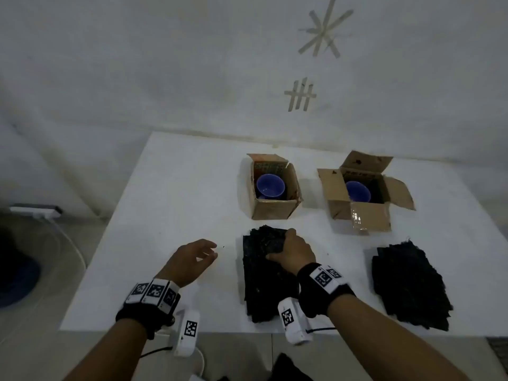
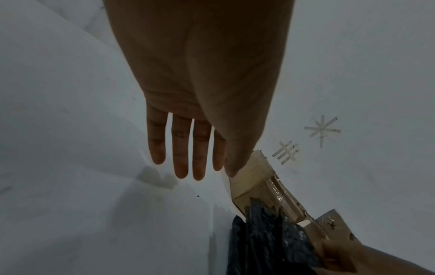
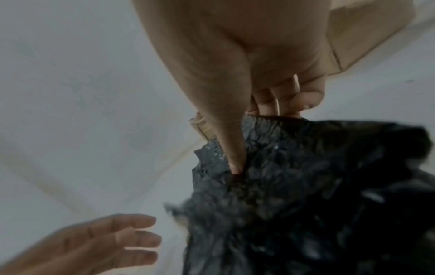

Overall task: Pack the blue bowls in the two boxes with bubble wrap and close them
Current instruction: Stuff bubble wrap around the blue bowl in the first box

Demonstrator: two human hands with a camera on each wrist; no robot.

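Two open cardboard boxes stand at the back of the white table. The left box holds a blue bowl, and the right box holds another blue bowl. A black bubble wrap sheet lies in front of the left box. My right hand grips its bunched far end, thumb pressed into it. A second black sheet lies flat at the right. My left hand hovers open left of the gripped sheet, fingers straight, holding nothing.
The table's near edge runs just below my wrists, and floor shows beyond it. A white wall with tape marks rises behind the boxes. A dark round object and a white cable lie on the floor at the left.
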